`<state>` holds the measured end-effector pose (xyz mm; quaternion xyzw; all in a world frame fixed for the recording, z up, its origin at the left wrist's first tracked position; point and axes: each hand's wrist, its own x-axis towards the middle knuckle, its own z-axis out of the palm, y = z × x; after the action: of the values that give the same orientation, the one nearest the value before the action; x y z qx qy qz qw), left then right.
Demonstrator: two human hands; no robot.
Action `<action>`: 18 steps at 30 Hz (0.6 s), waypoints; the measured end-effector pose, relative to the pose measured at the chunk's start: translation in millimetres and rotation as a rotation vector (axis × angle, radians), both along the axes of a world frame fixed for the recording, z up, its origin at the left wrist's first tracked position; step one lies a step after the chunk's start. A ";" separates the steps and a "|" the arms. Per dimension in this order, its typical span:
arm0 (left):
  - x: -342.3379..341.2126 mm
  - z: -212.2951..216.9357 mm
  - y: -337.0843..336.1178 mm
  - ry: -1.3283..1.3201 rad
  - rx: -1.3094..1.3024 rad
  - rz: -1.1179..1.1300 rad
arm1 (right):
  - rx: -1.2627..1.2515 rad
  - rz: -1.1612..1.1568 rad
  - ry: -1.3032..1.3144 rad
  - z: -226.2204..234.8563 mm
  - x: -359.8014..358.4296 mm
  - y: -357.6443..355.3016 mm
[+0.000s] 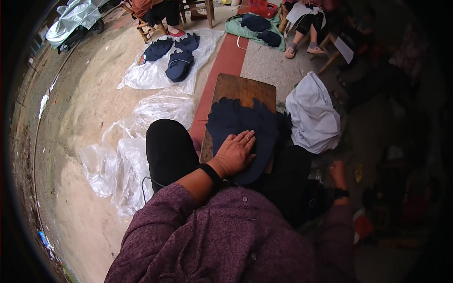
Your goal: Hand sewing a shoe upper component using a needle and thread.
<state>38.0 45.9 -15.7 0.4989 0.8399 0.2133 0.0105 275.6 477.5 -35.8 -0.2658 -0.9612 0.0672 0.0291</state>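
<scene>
1. The left grip [236, 152] lies flat, fingers together and stretched out, pressing on a dark blue cloth [263, 141] and not closed around anything.
2. The right grip [338, 173] is off to the right in shadow, fingers bent; whether it holds something I cannot tell.
3. The dark blue cloth has a jagged far edge and a rounded near end. It lies on a wooden bench [243, 87] between the person's knees [167, 146].
4. More dark fabric [284, 125] shows at the cloth's right side.
5. Just right of the bench is a crumpled white cloth [312, 113].
6. Left of the bench, clear plastic [165, 109] lies rumpled on the ground.
7. Farther off, a flat plastic sheet [137, 78] carries several dark blue pieces [179, 65].
8. Beyond the bench, a green cloth [232, 29] bears more dark pieces [255, 22], with a red basket [262, 8] at its far edge.
9. Two seated people are partly visible at the top, one left [165, 15], one right [310, 30].
</scene>
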 end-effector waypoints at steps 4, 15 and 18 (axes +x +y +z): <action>0.9 0.5 -1.6 0.015 -0.008 0.009 | -0.033 0.005 0.024 3.8 27.0 1.2; -0.3 0.0 -2.6 0.025 -0.007 0.011 | -1.317 -0.330 0.496 65.1 -8.2 -95.4; 0.5 -1.9 -1.7 0.032 0.006 0.019 | -1.394 -0.290 0.471 85.4 -34.5 -127.0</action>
<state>38.5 44.2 -17.6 0.4943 0.8441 0.2076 -0.0065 241.1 350.5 49.6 -0.3254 -0.6195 0.7112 0.0676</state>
